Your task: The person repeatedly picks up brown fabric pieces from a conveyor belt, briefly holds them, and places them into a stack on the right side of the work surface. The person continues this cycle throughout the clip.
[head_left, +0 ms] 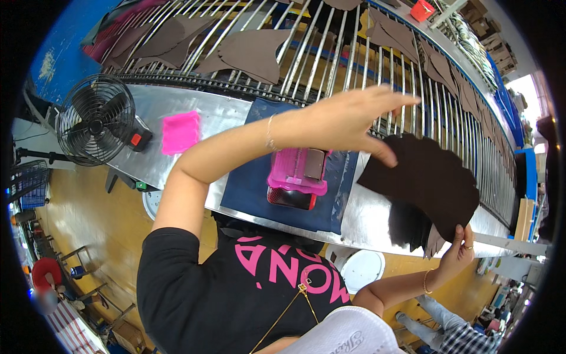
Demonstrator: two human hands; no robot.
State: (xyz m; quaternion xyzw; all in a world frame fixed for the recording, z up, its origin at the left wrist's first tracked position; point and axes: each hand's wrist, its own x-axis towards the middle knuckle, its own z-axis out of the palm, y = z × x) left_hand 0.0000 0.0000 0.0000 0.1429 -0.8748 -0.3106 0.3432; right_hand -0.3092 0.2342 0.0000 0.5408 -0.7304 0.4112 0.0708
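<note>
A dark brown flat cut piece with a scalloped edge (439, 186), leather-like, hangs tilted over the right part of the metal table. My right hand (458, 251) pinches its lower right edge between thumb and fingers. Above its upper left corner is my left hand (356, 121), fingers stretched out and apart; the thumb overlaps the piece, and I cannot tell whether it touches. Underneath, partly hidden, more dark pieces (407, 227) lie at the table's near edge. A pink tray (286, 168) with a grey-brown block (314, 164) sits below my left forearm.
Metal rods of a conveyor rack (321, 56) run along the far side, carrying several brown pieces (250, 56). A dark blue mat (247, 189) covers mid-table, with a black-and-red item (292, 198). At left stand a fan (96, 121) and a pink tray (180, 133). Stools (362, 271) stand below.
</note>
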